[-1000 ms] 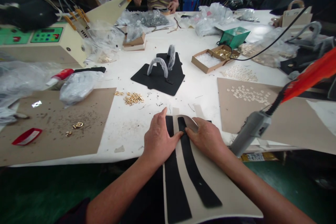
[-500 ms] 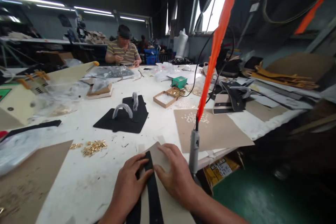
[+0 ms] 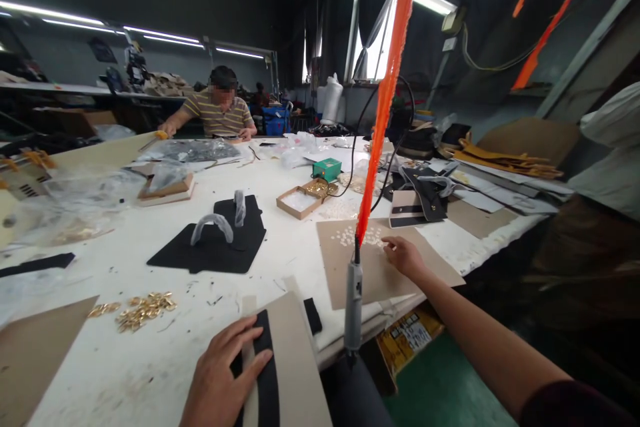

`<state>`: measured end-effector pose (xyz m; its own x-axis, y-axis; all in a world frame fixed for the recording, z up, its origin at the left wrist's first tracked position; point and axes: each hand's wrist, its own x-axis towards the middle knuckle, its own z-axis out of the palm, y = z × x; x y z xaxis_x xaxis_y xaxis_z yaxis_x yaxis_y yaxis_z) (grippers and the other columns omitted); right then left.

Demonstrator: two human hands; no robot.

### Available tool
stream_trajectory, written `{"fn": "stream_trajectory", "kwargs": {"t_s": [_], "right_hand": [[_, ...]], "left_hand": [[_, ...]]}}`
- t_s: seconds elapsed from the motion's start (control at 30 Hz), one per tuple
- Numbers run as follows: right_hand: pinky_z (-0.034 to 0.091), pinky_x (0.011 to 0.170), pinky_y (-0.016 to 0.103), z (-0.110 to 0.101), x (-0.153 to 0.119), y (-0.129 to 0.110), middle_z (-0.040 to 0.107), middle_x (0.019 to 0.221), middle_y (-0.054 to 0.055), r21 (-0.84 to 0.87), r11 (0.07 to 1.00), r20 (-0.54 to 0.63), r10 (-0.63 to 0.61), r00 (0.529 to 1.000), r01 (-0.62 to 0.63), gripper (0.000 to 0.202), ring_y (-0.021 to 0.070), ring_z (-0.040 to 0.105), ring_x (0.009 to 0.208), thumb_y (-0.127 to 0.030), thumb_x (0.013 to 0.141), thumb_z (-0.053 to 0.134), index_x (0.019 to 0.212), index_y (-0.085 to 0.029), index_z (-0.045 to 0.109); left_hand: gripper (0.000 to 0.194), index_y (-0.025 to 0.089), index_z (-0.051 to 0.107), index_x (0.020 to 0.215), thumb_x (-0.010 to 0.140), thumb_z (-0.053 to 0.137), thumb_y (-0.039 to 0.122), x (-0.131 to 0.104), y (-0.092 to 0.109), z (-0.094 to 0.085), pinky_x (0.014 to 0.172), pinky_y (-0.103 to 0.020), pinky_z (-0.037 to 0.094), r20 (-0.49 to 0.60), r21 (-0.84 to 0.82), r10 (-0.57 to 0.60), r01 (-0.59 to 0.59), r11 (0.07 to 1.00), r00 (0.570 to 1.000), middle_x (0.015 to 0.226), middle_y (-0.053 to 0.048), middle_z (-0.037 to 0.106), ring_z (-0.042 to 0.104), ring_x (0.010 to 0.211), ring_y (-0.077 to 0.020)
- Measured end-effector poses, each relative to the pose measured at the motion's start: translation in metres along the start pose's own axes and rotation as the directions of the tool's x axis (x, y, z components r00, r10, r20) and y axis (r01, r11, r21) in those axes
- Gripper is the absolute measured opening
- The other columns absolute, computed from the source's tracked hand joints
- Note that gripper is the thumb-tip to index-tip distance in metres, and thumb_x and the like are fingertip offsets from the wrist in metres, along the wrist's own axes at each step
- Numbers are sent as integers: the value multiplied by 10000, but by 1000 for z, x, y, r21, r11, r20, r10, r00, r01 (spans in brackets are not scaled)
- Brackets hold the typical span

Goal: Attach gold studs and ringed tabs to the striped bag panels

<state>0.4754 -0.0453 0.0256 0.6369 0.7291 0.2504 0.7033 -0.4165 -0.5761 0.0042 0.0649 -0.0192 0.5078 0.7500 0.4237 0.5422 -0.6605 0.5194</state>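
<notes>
My left hand (image 3: 227, 367) lies with its fingers spread on a beige panel (image 3: 295, 360) at the bottom centre, fingertips on the black strip (image 3: 267, 373) that runs along it. My right hand (image 3: 404, 257) reaches over a brown board (image 3: 370, 280), its fingers apart beside small pale pieces (image 3: 367, 236) scattered there. Between the hands a grey electric screwdriver (image 3: 353, 303) hangs upright from an orange cord (image 3: 385, 100). A small black piece (image 3: 313, 315) rests beside the panel's upper right corner.
Gold metal parts (image 3: 146, 310) lie left of the panel. Beyond are a black piece with wrapped handles (image 3: 225, 240), a cardboard box (image 3: 300, 200) and a green device (image 3: 327, 169). Folded black pieces (image 3: 425, 190) sit at right. A person (image 3: 220, 107) sits across the table.
My right hand has left the panel and moved right and forward to the pale pieces. My left hand stays on the panel. The person opposite has stretched an arm out to the picture's left.
</notes>
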Motion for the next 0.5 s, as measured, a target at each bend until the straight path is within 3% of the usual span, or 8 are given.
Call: {"fn": "stream_trajectory", "kwargs": {"t_s": [0.13, 0.27, 0.37, 0.5], "right_hand": [[471, 895, 340, 4, 21, 17, 729, 1124, 132, -103, 994, 121, -10, 993, 22, 311, 267, 652, 1009, -176, 854, 602, 1103, -171, 788], [458, 814, 333, -1, 24, 27, 740, 1015, 124, -158, 987, 214, 2, 977, 32, 246, 262, 657, 927, -184, 860, 594, 1015, -154, 783], [450, 738, 321, -13, 9, 31, 745, 870, 90, -147, 988, 305, 2, 952, 46, 190, 246, 665, 824, -208, 850, 601, 910, -159, 775], [463, 758, 324, -33, -30, 30, 770, 899, 69, -104, 992, 419, -26, 908, 77, 167, 253, 687, 847, -268, 824, 648, 880, -188, 784]], "left_hand": [[371, 309, 809, 1046, 846, 686, 596, -3, 0, 1, 1057, -572, 563, 2, -12, -15, 15, 1000, 1000, 1275, -59, 751, 699, 1180, -341], [362, 312, 803, 1059, 856, 685, 587, -3, 3, -1, 1062, -584, 555, 11, -19, -16, 16, 1000, 1000, 1282, -55, 746, 693, 1187, -337], [363, 303, 801, 1062, 855, 690, 581, -2, 5, -1, 1064, -574, 553, 16, -29, -13, 14, 999, 1000, 1281, -58, 744, 687, 1190, -335], [368, 290, 798, 1059, 850, 690, 573, -1, 7, 0, 1081, -577, 533, 18, -43, -27, 28, 999, 999, 1283, -61, 740, 675, 1202, -339]]}}
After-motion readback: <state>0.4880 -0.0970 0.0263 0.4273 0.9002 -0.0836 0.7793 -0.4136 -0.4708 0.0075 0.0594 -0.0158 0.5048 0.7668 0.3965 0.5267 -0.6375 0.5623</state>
